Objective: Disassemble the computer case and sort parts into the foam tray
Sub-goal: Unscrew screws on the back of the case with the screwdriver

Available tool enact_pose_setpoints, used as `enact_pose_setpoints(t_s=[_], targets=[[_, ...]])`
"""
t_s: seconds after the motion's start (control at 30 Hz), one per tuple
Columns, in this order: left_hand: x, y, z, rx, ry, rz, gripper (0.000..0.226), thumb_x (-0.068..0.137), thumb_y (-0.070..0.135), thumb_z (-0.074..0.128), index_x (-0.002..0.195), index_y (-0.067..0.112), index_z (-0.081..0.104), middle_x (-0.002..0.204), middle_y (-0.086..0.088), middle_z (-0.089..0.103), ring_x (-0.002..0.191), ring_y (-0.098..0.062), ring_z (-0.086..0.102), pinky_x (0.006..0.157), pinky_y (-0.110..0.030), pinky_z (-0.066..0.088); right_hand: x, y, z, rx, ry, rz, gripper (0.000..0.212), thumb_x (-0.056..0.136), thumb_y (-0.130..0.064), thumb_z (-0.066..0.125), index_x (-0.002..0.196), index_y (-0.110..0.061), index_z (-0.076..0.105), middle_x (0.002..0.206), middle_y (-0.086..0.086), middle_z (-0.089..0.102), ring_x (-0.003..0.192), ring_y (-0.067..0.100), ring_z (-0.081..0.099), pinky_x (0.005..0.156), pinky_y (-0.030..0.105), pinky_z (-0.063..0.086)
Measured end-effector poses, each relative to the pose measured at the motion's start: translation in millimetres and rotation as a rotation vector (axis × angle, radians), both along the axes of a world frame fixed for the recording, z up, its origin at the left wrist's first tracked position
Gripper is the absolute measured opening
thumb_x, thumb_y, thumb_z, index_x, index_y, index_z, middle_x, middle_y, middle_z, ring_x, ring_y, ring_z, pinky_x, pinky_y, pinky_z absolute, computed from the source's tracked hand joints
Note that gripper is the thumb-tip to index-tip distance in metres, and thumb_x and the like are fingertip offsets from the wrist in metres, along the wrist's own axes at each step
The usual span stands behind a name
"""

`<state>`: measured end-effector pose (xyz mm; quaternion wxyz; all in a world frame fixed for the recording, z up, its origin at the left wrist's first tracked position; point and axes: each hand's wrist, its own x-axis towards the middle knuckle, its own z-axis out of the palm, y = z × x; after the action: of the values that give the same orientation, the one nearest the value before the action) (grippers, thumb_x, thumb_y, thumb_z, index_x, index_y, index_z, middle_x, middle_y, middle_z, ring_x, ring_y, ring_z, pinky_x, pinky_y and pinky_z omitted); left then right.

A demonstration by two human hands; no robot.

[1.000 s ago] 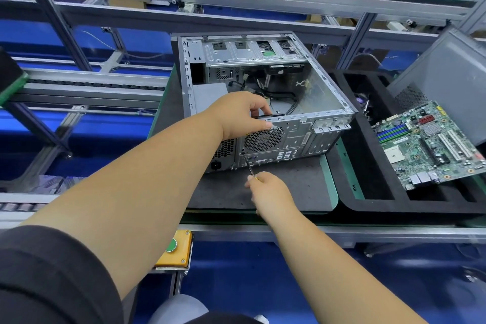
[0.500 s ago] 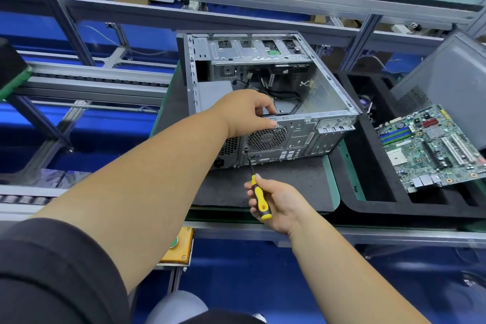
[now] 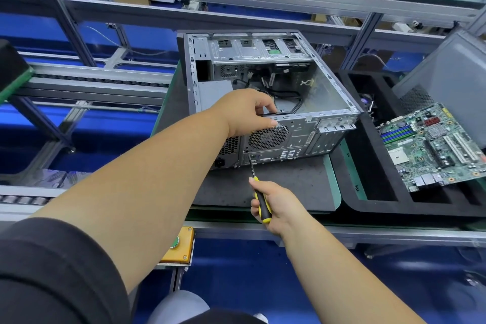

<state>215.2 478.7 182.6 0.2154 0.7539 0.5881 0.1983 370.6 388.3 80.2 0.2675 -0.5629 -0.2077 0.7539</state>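
While our left hand [image 3: 247,110] grips the computer case [image 3: 265,102] rear edge, our right hand [image 3: 276,202] holds the screwdriver [image 3: 259,192], tip at its back panel.

Both arms reach forward, the left in a dark sleeve pushed up past the elbow. The left hand [image 3: 247,110] is curled, fingers hooked downward, thumb underneath. The right hand [image 3: 276,202], lower and nearer, is fisted around a handle, forearm bare.

Yellow button box [image 3: 177,247] under the bench edge, aluminium conveyor rails [image 3: 86,77] at left, blue floor [image 3: 236,271] below.
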Motion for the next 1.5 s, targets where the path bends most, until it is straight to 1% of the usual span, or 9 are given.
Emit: enact_pose_setpoints(t_s=[0.1,0.23,0.33,0.47,0.73,0.9,1.03,1.27,1.5], targets=[[0.3,0.4,0.0,-0.002,-0.001,0.0,0.021,0.083,0.048,0.068,0.103,0.041,0.066,0.096,0.011,0.062,0.079,0.001,0.053,0.075,-0.025,0.042,4.1,-0.2,5.3,-0.074,0.176,0.04,0.032,0.094,-0.031,0.062,0.096,0.0,0.067,0.071,0.007,0.059,0.051,0.012,0.053,0.049,0.023,0.047],[0.1,0.6,-0.1,0.003,0.005,-0.003,0.022,0.084,0.048,0.068,0.104,0.04,0.067,0.095,0.012,0.062,0.079,0.001,0.053,0.074,-0.025,0.042,10.8,0.6,7.9,-0.091,0.264,0.056,0.034,0.098,-0.024,0.054,0.092,0.005,0.07,0.084,0.013,0.063,0.056,0.014,0.055,0.055,0.024,0.051],[0.3,0.9,-0.3,0.002,0.006,-0.006,0.022,0.084,0.048,0.068,0.104,0.04,0.067,0.096,0.011,0.062,0.079,0.0,0.054,0.076,-0.026,0.045,10.5,-0.6,7.6,-0.054,0.223,0.068,0.035,0.101,-0.028,0.054,0.086,-0.001,0.072,0.081,0.01,0.065,0.06,0.015,0.059,0.058,0.026,0.053],[0.2,1.0,0.1,0.007,0.02,-0.008,0.023,0.084,0.048,0.067,0.105,0.04,0.067,0.096,0.011,0.062,0.08,0.0,0.054,0.076,-0.026,0.045,7.7,-4.6,5.0,-0.034,0.132,0.045,0.034,0.099,-0.035,0.058,0.086,-0.007,0.072,0.078,0.006,0.067,0.054,0.014,0.058,0.05,0.024,0.051],[0.6,0.8,0.8,0.006,0.024,-0.006,0.023,0.084,0.048,0.068,0.105,0.039,0.067,0.096,0.01,0.063,0.078,-0.001,0.053,0.077,-0.027,0.046,-2.4,-4.1,0.5,-0.082,0.054,-0.008,0.021,0.09,-0.026,0.072,0.094,-0.006,0.066,0.065,0.002,0.061,0.045,0.008,0.05,0.041,0.019,0.042],[0.7,-0.2,1.4,0.003,0.025,-0.004,0.023,0.084,0.048,0.068,0.105,0.038,0.068,0.097,0.009,0.063,0.082,-0.005,0.056,0.078,-0.028,0.047,-1.1,-3.6,3.8,-0.087,0.136,0.014,0.034,0.096,-0.032,0.061,0.084,-0.002,0.07,0.07,0.007,0.061,0.047,0.009,0.049,0.042,0.02,0.043],[1.1,-0.2,1.3,0.004,0.033,-0.001,0.024,0.084,0.048,0.068,0.106,0.039,0.068,0.101,0.008,0.064,0.09,-0.012,0.059,0.08,-0.028,0.047,8.3,-4.1,3.3,-0.094,0.231,0.01,0.041,0.102,-0.027,0.048,0.091,0.004,0.072,0.083,0.014,0.064,0.055,0.013,0.054,0.05,0.023,0.049],[0.4,0.4,0.5,0.003,0.026,0.002,0.027,0.084,0.048,0.067,0.109,0.037,0.068,0.1,0.008,0.064,0.085,-0.01,0.057,0.077,-0.027,0.046,7.4,-7.5,0.9,-0.047,0.114,0.011,0.037,0.1,-0.035,0.055,0.091,-0.005,0.076,0.087,0.01,0.073,0.065,0.019,0.068,0.057,0.028,0.056],[0.3,1.1,0.0,0.008,0.016,-0.001,0.027,0.084,0.048,0.068,0.109,0.037,0.068,0.096,0.009,0.062,0.08,-0.004,0.054,0.067,-0.02,0.039,7.8,-9.1,-0.7,-0.049,0.12,-0.011,0.035,0.098,-0.035,0.058,0.092,-0.005,0.074,0.082,0.008,0.07,0.061,0.015,0.063,0.056,0.027,0.054]])
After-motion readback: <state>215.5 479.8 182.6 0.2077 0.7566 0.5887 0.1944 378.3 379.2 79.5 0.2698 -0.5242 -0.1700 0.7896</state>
